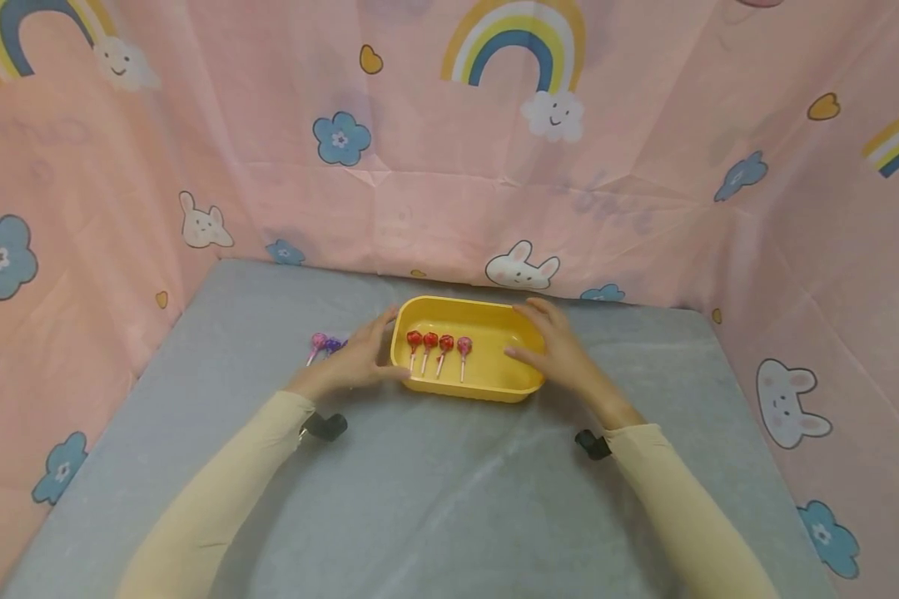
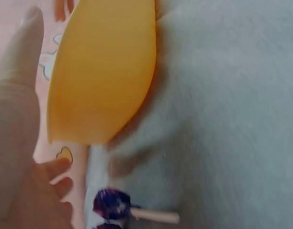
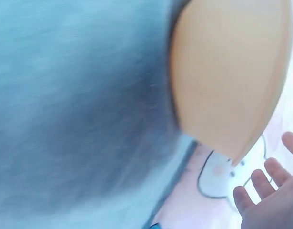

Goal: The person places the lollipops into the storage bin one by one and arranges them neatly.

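Observation:
A yellow rectangular tray [image 1: 487, 393] sits on the grey cloth. Along its left half lie a row of lollipops: three red ones [image 1: 430, 341] and one pink [image 1: 464, 344], sticks toward the front. My left hand [image 1: 355, 359] is at the tray's left end, fingers spread and thumb by the front left corner. Over the right end is my right hand [image 1: 558, 345], its thumb above the tray's inside and its fingers by the back right rim. The right wrist view shows those fingers [image 3: 264, 183] loosely extended beside the tray wall [image 3: 227, 71].
Left of the tray, partly behind my left hand, are a pink lollipop [image 1: 318, 341] and purple ones [image 2: 112, 204]. The grey cloth [image 1: 449, 499] covers the table up to a pink curtain [image 1: 434, 216] printed with rainbows and rabbits. Black wrist cameras [image 1: 325, 427] sit at both sleeves.

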Available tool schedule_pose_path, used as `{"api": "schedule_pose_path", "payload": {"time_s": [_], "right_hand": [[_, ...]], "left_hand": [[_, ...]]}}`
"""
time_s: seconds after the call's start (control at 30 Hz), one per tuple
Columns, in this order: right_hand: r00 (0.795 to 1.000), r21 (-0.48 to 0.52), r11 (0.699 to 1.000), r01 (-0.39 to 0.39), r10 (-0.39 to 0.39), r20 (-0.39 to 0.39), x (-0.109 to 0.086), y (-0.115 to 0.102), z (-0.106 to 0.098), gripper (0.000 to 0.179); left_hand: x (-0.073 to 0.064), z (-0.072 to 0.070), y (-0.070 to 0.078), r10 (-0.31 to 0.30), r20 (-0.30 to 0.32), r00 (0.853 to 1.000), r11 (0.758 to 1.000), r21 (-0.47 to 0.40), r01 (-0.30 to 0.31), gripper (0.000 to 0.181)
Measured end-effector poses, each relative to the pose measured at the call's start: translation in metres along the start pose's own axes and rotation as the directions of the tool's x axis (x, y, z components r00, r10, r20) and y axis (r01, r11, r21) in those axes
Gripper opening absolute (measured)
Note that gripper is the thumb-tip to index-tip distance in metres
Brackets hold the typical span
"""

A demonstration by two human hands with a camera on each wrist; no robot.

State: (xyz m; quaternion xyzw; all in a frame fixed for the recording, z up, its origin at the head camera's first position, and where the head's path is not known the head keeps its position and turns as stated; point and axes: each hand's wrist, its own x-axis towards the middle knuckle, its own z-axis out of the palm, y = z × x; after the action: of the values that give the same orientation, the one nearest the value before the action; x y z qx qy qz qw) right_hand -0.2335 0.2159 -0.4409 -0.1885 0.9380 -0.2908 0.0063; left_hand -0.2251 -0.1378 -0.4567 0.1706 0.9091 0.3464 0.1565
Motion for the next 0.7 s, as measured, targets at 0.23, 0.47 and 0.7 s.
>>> {"api": "schedule_pose_path", "payload": {"time_s": [0.23, 0.47, 0.7], "right_hand": [[0.997, 0.018, 0.999, -0.05, 0.049, 0.055, -0.021, 0.02, -0.002, 0.092], [0.978, 0.051, 0.987, -0.152, 0.143, 0.151, -0.033, 0.031, 0.003, 0.102], [0.964, 0.16, 0.97, -0.184, 0.147, 0.22, -0.038, 0.038, 0.008, 0.106]], "left_hand": [[-0.007, -0.013, -0.014, 0.001, -0.172, 0.985, 0.996, -0.09, -0.017, 0.086], [-0.014, -0.032, -0.031, -0.005, -0.274, 0.962, 0.997, -0.07, -0.015, 0.07], [-0.027, -0.047, -0.058, -0.006, -0.314, 0.95, 0.991, -0.126, -0.035, 0.053]]}}
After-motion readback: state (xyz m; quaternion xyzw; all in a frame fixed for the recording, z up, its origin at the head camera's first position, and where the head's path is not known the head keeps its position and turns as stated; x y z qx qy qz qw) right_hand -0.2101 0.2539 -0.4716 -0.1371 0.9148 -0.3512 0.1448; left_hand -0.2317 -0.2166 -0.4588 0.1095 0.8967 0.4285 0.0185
